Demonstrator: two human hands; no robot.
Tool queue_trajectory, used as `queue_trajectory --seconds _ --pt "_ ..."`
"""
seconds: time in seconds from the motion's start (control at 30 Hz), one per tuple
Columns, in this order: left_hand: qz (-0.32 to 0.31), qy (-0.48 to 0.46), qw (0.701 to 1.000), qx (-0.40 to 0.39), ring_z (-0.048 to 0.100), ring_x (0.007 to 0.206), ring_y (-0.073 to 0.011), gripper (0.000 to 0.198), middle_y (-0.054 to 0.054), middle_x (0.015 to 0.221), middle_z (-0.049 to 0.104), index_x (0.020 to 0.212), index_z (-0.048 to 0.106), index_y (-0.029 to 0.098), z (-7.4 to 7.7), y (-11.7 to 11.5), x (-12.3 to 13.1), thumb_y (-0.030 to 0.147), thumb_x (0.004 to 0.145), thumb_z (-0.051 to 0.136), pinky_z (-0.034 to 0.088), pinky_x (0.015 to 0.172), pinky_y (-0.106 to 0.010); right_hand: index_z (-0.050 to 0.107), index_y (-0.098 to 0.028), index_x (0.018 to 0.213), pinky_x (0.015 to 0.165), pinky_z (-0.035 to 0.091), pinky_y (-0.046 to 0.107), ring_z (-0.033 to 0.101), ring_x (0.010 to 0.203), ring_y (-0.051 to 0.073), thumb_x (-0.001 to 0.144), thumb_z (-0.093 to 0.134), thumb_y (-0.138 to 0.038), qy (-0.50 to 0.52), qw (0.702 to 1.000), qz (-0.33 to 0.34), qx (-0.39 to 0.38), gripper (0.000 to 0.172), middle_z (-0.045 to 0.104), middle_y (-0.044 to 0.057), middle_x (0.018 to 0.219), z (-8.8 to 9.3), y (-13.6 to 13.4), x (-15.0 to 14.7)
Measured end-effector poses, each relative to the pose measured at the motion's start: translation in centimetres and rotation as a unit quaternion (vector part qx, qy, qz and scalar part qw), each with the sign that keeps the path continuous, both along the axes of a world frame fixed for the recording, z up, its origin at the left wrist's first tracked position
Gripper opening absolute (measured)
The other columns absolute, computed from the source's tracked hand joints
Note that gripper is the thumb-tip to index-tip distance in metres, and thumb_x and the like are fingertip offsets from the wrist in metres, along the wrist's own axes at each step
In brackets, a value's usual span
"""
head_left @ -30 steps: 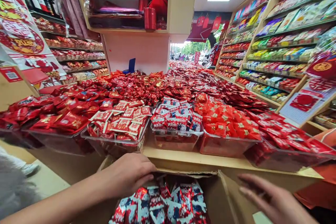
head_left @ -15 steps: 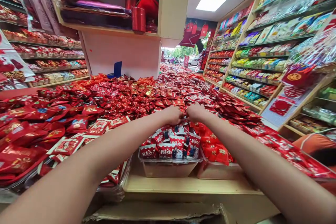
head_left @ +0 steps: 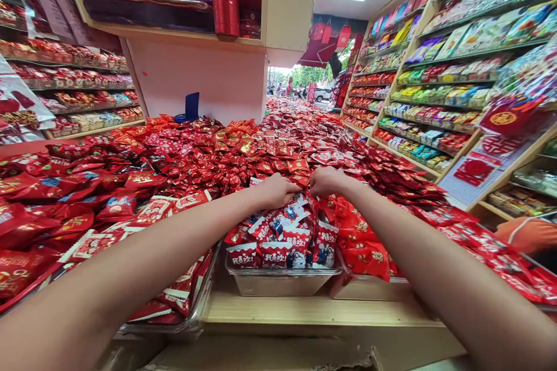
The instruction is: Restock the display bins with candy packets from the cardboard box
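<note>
Both of my arms reach forward over a clear plastic bin (head_left: pixel 282 284) heaped with small red, white and blue candy packets (head_left: pixel 278 255). At the back of that heap is my left hand (head_left: pixel 279 190), its fingers curled in; whatever they pinch is hidden. Just to its right, a small gap away, my right hand (head_left: pixel 327 181) is closed with the knuckles up. A bit of red wrapper shows by its fingertips, but I cannot tell what it grips. Beside this bin, under my right forearm, glossy red packets (head_left: pixel 361 249) with gold print fill another bin.
Red-wrapped sweets (head_left: pixel 209 156) spread across the display behind and to both sides. A wooden ledge (head_left: pixel 304 310) runs along the front of the bins. Stocked shelves (head_left: pixel 418 87) line the right wall. An overhead cabinet (head_left: pixel 174 23) hangs at upper left, and an orange-clothed person (head_left: pixel 528 235) is at right.
The view has shifted slightly, with the front bin appearing a little larger. My hands have drawn slightly apart, and more of the packets show below them.
</note>
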State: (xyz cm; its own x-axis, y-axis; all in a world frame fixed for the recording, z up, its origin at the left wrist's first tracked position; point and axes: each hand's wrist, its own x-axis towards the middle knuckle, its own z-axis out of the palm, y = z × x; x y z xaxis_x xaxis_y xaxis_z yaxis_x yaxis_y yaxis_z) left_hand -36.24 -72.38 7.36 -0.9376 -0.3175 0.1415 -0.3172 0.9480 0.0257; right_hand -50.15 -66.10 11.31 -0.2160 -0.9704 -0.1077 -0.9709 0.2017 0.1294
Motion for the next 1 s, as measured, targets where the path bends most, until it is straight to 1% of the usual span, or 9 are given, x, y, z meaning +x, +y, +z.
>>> queue_trajectory --seconds 0.17,0.23,0.3,0.4,0.47,0.57,0.67,0.8,1.0 --pt "0.049 0.062 0.994 0.072 0.058 0.094 -0.0242 0.041 -0.008 0.103 0.064 0.119 0.050 0.021 0.3 0.1 -0.3 0.019 0.079 0.048 0.041 0.083 -0.036 0.071 -0.020 0.081 0.075 0.043 0.027 0.059 0.084 0.019 0.071 0.058 -0.025 -0.061 0.992 0.080 -0.079 0.017 0.068 0.005 0.085 1.8 0.8 -2.0" --pt "0.067 0.106 0.987 0.098 0.056 0.099 -0.0234 0.053 -0.012 0.111 0.059 0.130 0.035 0.017 0.9 0.5 -0.7 0.021 0.079 0.048 0.042 0.081 -0.034 0.069 -0.018 0.084 0.077 0.042 0.027 0.058 0.086 0.018 0.074 0.055 -0.024 -0.077 0.984 0.104 -0.124 0.018 0.067 0.005 0.091 2.1 1.1 -3.0" --pt "0.064 0.176 0.959 0.213 0.057 0.097 -0.0211 0.062 -0.015 0.113 0.057 0.136 0.020 0.014 1.7 1.2 -1.3 0.024 0.082 0.047 0.045 0.077 -0.032 0.068 -0.018 0.082 0.075 0.043 0.027 0.058 0.082 0.016 0.076 0.054 -0.026 -0.147 0.964 0.129 -0.180 0.018 0.067 0.005 0.089 2.1 1.5 -3.8" --pt "0.038 0.298 0.823 0.483 0.061 0.079 -0.0166 0.060 -0.014 0.101 0.059 0.130 0.026 0.011 2.6 2.3 -2.2 0.019 0.078 0.055 0.049 0.068 -0.032 0.066 -0.018 0.071 0.063 0.044 0.027 0.056 0.063 0.013 0.072 0.058 -0.028 -0.360 0.892 0.136 -0.239 0.013 0.065 0.002 0.070 1.6 2.4 -4.4" --pt "0.039 0.358 0.747 0.558 0.059 0.069 -0.0131 0.053 -0.010 0.091 0.060 0.118 0.040 0.011 2.8 2.8 -2.8 0.011 0.070 0.064 0.049 0.066 -0.031 0.063 -0.018 0.067 0.058 0.044 0.027 0.053 0.055 0.011 0.069 0.061 -0.029 -0.507 0.824 0.102 -0.232 0.012 0.062 0.000 0.062 1.1 3.1 -4.4" --pt "0.037 0.414 0.727 0.546 0.057 0.063 -0.0102 0.047 -0.004 0.078 0.059 0.101 0.048 0.011 2.6 3.1 -3.6 0.008 0.060 0.072 0.047 0.065 -0.030 0.062 -0.018 0.071 0.059 0.045 0.025 0.057 0.058 0.010 0.066 0.066 -0.029 -0.652 0.733 0.055 -0.187 0.013 0.063 -0.001 0.065 0.7 4.3 -4.2" --pt "-0.009 0.412 0.715 0.565 0.057 0.064 -0.0101 0.043 -0.002 0.077 0.060 0.095 0.050 0.012 2.4 3.2 -4.0 0.011 0.059 0.073 0.046 0.066 -0.029 0.063 -0.017 0.074 0.059 0.045 0.022 0.058 0.061 0.009 0.061 0.072 -0.029 -0.708 0.686 0.054 -0.160 0.019 0.065 0.000 0.069 0.5 5.2 -4.4" --pt "-0.037 0.355 0.678 0.643 0.059 0.062 -0.0096 0.033 -0.002 0.075 0.062 0.091 0.055 0.012 2.7 3.7 -4.3 0.014 0.063 0.072 0.047 0.067 -0.029 0.064 -0.016 0.078 0.060 0.045 0.020 0.060 0.064 0.009 0.060 0.075 -0.027 -0.721 0.675 0.052 -0.148 0.024 0.066 0.001 0.074 0.5 6.1 -5.4" --pt "0.029 0.382 0.666 0.640 0.058 0.054 -0.0080 0.021 -0.001 0.069 0.060 0.082 0.055 0.013 3.5 4.3 -4.7 0.016 0.068 0.070 0.048 0.060 -0.026 0.062 -0.015 0.080 0.065 0.050 0.030 0.062 0.064 0.014 0.060 0.074 -0.028 -0.670 0.705 0.088 -0.216 0.027 0.066 0.003 0.072 0.6 6.5 -5.8"
